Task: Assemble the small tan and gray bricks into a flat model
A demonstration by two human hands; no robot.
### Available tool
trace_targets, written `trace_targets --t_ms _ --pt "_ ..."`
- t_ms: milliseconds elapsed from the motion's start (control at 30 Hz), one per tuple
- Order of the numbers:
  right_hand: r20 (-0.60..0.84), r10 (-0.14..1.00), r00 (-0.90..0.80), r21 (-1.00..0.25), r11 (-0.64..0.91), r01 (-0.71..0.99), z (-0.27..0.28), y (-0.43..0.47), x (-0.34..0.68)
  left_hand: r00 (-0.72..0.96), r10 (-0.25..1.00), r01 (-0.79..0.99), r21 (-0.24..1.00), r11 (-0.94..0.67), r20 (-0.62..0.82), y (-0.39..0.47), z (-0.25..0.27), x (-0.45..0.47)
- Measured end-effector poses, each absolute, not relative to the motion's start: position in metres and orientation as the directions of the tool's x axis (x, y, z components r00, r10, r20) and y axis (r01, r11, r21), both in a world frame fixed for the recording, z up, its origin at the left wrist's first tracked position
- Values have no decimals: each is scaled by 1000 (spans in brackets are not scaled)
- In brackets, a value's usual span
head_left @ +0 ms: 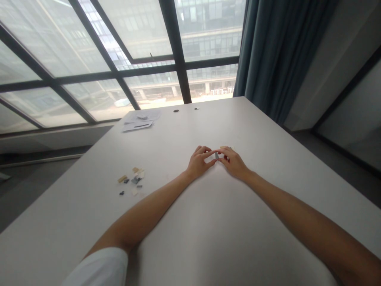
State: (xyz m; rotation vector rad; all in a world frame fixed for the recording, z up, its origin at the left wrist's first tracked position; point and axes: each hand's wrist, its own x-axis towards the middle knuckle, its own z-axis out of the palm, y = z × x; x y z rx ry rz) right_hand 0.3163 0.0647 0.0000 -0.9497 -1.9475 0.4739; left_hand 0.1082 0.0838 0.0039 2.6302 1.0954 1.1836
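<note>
Both hands meet over the middle of the white table [184, 222]. Between their fingertips is a small grey piece [216, 155], which looks like a toy building brick. Thumb and fingers of my left hand [200, 162] pinch it from the left. On the other side, my right hand [233, 162] grips it with thumb and forefinger. Just behind the right fingers a tan piece [222, 147] shows in part; whether that hand touches it I cannot tell. The grey piece's details are too small to make out.
Left of my left forearm lies a loose group of small tan, grey and black pieces [136, 180]. Papers [138, 126] rest at the table's far left edge. Two dark round spots [176, 111] sit near the back edge. Windows and a blue curtain [268, 59] stand behind.
</note>
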Motion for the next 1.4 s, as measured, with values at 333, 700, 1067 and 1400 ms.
trace_targets --t_ms 333,700,1067,1400 --pt "543 786 -294 -653 616 441 3 61 316 437 650 562 375 -737 622 80 8 109" --pt "529 796 -294 -681 605 412 3 61 318 451 631 546 364 -755 632 76 11 109" --pt "497 806 -321 -723 589 361 -1 66 323 485 612 507 370 -779 625 75 12 109" --pt "504 788 -354 -688 614 387 5 62 324 501 608 446 419 -791 616 78 11 107"
